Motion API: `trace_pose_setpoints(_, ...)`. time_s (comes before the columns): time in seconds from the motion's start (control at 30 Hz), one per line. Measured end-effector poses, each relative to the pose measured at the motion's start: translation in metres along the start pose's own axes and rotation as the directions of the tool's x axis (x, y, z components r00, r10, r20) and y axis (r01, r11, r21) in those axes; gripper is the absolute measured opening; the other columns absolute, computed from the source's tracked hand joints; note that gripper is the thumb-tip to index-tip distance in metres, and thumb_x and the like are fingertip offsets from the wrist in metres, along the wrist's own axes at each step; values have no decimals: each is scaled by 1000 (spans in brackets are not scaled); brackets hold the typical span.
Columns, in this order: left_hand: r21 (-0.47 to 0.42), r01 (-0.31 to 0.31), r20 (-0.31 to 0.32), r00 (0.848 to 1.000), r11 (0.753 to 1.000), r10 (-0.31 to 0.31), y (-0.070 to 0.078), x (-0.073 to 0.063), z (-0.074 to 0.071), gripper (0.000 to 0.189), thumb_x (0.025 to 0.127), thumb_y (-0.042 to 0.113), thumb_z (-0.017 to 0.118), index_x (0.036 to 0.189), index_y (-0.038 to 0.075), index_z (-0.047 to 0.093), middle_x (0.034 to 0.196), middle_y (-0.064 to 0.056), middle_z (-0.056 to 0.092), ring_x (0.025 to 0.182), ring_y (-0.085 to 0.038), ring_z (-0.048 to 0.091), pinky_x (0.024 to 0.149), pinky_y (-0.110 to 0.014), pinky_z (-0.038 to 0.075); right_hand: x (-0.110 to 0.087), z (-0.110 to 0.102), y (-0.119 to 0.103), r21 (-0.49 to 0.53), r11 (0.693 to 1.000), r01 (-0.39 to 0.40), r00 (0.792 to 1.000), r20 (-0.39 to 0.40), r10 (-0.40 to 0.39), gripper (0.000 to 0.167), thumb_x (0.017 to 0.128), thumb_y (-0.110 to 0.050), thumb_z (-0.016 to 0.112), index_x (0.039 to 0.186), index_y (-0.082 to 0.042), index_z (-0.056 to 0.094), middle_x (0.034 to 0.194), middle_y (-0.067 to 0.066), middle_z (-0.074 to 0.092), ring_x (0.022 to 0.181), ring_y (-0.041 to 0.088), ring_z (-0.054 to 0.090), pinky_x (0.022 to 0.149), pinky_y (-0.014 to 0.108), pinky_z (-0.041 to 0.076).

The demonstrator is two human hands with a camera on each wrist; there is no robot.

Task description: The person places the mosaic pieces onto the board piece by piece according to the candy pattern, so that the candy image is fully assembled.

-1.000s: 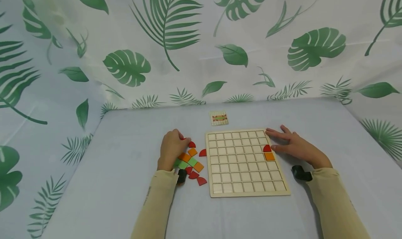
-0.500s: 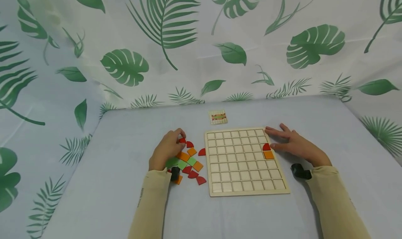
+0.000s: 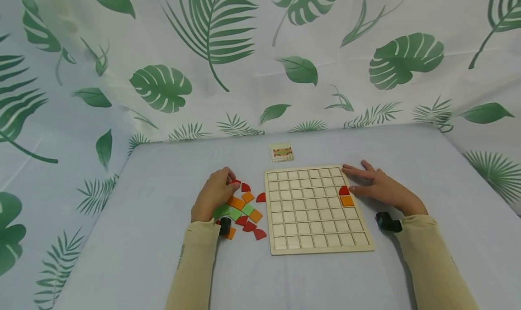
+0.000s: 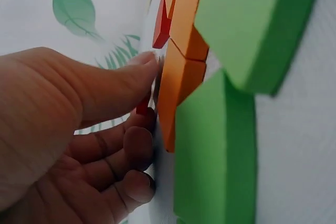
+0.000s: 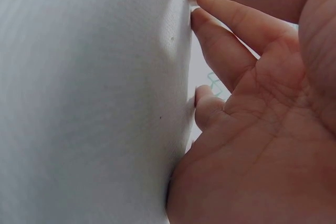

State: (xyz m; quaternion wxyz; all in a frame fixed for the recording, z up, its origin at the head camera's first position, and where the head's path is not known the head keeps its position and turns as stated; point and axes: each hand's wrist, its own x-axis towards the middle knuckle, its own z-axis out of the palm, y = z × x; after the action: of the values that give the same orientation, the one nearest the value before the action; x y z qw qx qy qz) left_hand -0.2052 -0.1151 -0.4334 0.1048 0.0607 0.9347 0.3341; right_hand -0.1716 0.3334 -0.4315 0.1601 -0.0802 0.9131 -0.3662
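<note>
Picking step, I'd judge: left hand [image 3: 213, 193] pinches 1 red piece [image 3: 235, 181] at the far side of the loose pieces [image 3: 247, 209]. Right hand [image 3: 382, 191], fingers extended, gripping nothing, touches the gridded board [image 3: 308, 205]. Next move calls for a clean lift, nothing else disturbed.

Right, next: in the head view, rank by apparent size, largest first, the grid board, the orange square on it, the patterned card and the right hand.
1. Grid board
2. Right hand
3. Patterned card
4. Orange square
</note>
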Motion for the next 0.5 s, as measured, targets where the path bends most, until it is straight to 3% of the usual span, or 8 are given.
trace_pose_setpoints(0.3, -35, -48, -168, 985, 998, 42, -6, -2, 1, 16, 112, 11, 56, 108, 1, 68, 93, -10, 67, 80, -27, 60, 79, -40, 54, 0, 1, -1, 9, 999, -38, 999, 5, 38, 71, 102, -29, 72, 164, -9, 43, 174, 21, 20, 159, 52, -11, 114, 82, -5)
trace_pose_setpoints(0.4, -126, -60, -174, 984, 990, 37, -5, -2, 0, 16, 112, 13, 57, 109, 2, 69, 86, -9, 68, 75, -25, 61, 73, -37, 53, -1, 1, -1, 8, 1000, -22, 1000, 4, 22, 71, 102, -29, 72, 163, -8, 43, 173, 21, 22, 159, 52, -10, 115, 80, -6)
trace_pose_setpoints(0.5, -248, -87, -172, 984, 965, 44, 1, -2, 1, 16, 110, 17, 63, 111, 3, 72, 87, -8, 71, 74, -24, 64, 73, -35, 56, -2, 0, -1, 4, 1000, 2, 1000, 0, -2, 70, 102, -27, 72, 163, -6, 44, 173, 20, 25, 159, 52, -8, 117, 77, -8)
